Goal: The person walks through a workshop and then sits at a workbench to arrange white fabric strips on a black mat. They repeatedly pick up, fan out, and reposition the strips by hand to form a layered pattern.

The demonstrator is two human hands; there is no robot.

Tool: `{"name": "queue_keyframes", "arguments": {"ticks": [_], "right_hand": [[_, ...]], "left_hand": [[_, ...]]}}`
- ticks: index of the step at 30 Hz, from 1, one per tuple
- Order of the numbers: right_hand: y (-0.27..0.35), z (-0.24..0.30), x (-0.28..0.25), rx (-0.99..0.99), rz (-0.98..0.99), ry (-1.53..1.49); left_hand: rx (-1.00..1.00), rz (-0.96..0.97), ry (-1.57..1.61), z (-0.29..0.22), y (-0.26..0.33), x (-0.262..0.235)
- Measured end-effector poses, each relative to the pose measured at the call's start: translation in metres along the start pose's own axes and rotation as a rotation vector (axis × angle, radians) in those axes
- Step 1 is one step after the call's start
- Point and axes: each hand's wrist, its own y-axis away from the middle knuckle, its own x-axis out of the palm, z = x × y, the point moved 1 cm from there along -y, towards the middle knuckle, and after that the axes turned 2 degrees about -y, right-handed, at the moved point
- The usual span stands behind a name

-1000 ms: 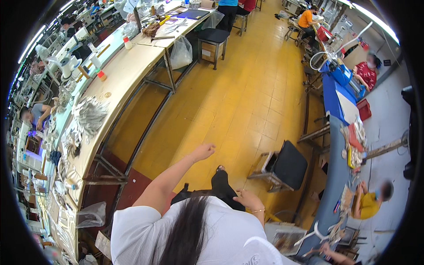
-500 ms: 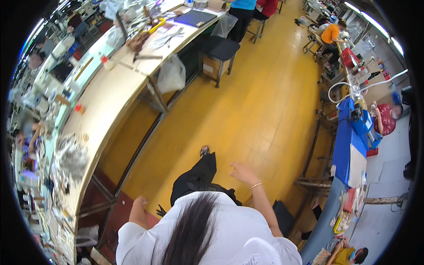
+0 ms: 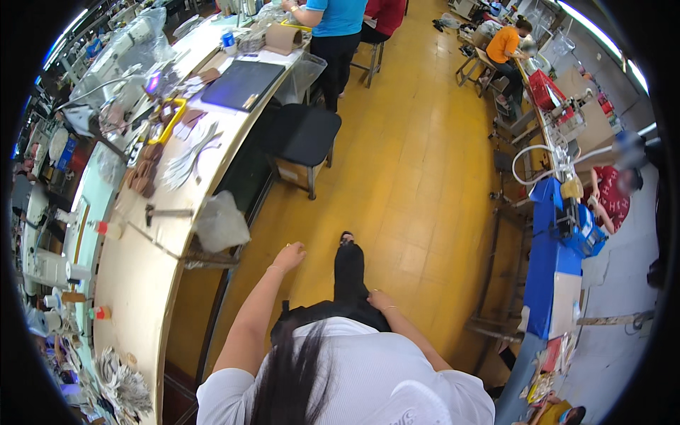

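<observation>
Loosely curled and holding nothing, the left hand (image 3: 289, 255) hangs over the yellow floor (image 3: 418, 177) just beside the clear plastic bag (image 3: 221, 223) at the long workbench's (image 3: 138, 283) edge, while the right hand (image 3: 379, 300), fingers relaxed and empty, rests against the black trousers (image 3: 350, 273).

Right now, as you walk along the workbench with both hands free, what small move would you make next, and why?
Probably one more step forward, keeping to the open yellow floor. The left hand swings empty beside the long workbench, close to a clear bag hanging off its edge; the right hand rests at the hip, also empty. A black stool stands ahead, so I would veer slightly right.
</observation>
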Motion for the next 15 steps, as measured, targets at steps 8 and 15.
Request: {"name": "queue_keyframes", "arguments": {"ticks": [8,15], "right_hand": [[-0.186,0.064,-0.201,-0.225,0.131,0.046],[-0.296,0.095,-0.259,-0.152,0.341,-0.149]], "left_hand": [[-0.205,0.349,-0.183,0.049,-0.079,-0.009],[-0.297,0.147,0.058,0.026,-0.144,-0.088]]}}
